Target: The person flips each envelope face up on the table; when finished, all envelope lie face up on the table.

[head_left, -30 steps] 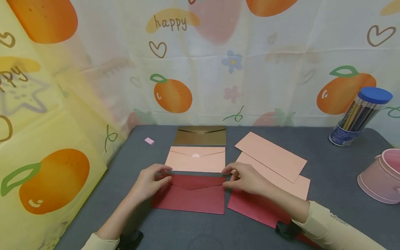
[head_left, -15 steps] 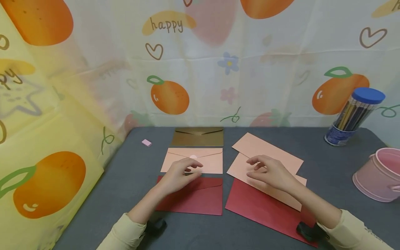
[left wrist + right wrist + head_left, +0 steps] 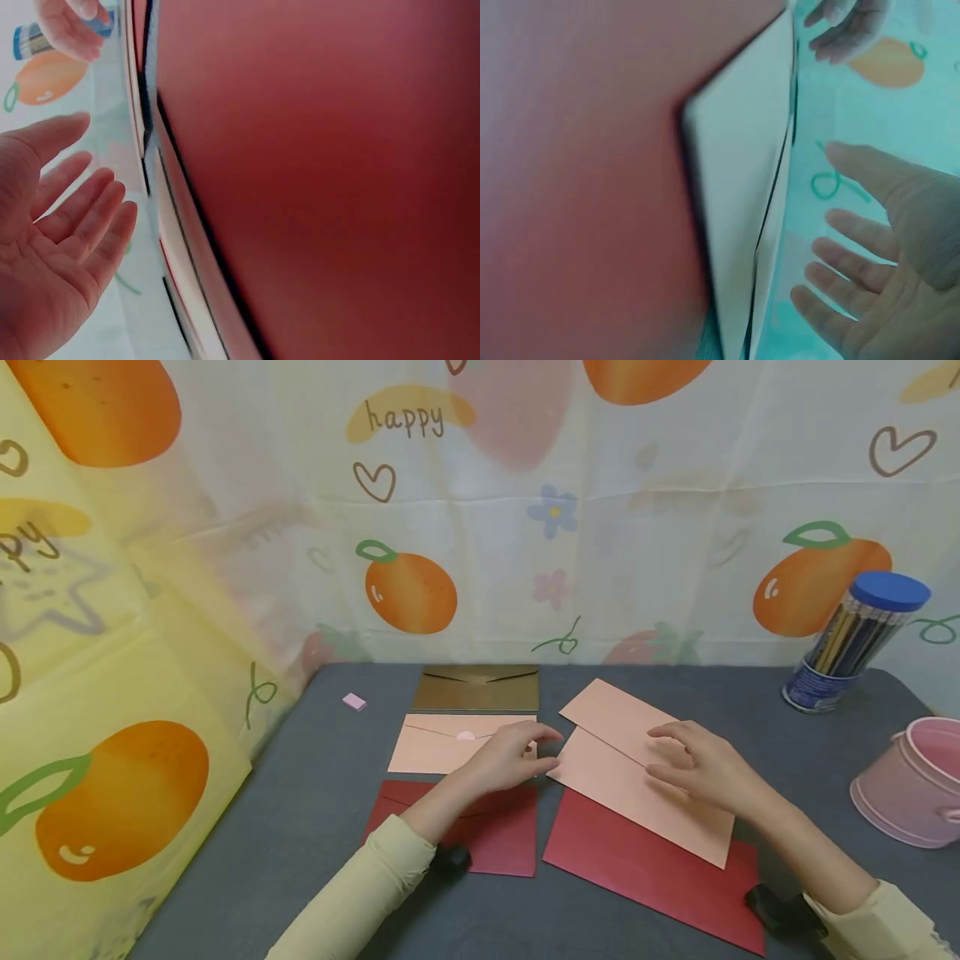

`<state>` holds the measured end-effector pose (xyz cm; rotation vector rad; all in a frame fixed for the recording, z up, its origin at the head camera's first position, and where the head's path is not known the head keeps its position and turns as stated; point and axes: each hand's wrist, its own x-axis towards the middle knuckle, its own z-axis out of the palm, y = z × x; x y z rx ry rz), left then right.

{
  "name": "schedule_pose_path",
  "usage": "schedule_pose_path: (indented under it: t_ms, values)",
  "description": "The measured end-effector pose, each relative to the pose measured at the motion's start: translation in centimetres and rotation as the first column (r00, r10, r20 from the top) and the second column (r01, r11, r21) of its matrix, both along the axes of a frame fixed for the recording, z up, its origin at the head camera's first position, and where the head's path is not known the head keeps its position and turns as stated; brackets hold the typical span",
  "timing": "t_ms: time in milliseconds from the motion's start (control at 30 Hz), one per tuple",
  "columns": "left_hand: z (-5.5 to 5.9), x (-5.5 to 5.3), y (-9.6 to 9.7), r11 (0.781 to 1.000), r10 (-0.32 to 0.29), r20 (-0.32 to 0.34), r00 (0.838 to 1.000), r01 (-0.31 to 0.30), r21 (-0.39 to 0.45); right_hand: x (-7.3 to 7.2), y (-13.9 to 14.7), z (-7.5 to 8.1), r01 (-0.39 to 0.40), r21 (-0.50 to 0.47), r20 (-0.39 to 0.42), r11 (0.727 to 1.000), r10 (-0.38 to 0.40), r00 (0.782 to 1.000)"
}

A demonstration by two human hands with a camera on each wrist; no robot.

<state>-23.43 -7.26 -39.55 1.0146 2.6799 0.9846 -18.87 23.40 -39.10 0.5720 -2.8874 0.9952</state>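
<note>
The word "happy" [image 3: 406, 422] stands on the white cloth [image 3: 487, 543], cut-off "py" [image 3: 36, 542] on the yellow cloth [image 3: 112, 689].

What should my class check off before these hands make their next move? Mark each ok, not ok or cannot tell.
1. Hands free: ok. The left hand and right hand hold nothing.
2. Left column tidy: ok. Gold envelope, pink envelope and red envelope lie one behind another, without overlap.
3. Right-hand pile straight: not ok. Its pink and red pieces lie slanted and unevenly overlapped.
4. Pile fully counted: cannot tell. Two pink pieces and a red one show; more could be hidden underneath.
5. Pencil jar and bucket clear of the pile: ok. Both stand apart from it.
</note>
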Motion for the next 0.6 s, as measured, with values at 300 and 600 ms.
schedule_pose_path:
  t_ms: [300, 600]
  values:
    - [-1.0, -3.2, 3.3, 0.993, 0.054, 0.061, 0.997, -0.046, -0.113, -0.6, 2.5, -1.0, -0.089, 0.127, 0.135, 0.988, 0.072, 0.988]
    - [-1.4, -4.6, 4.9, 0.978, 0.06, 0.129, 0.99, -0.032, -0.205, -0.6, 3.1, -1.9, -0.082, 0.205, 0.163, 0.975, 0.049, 0.986]
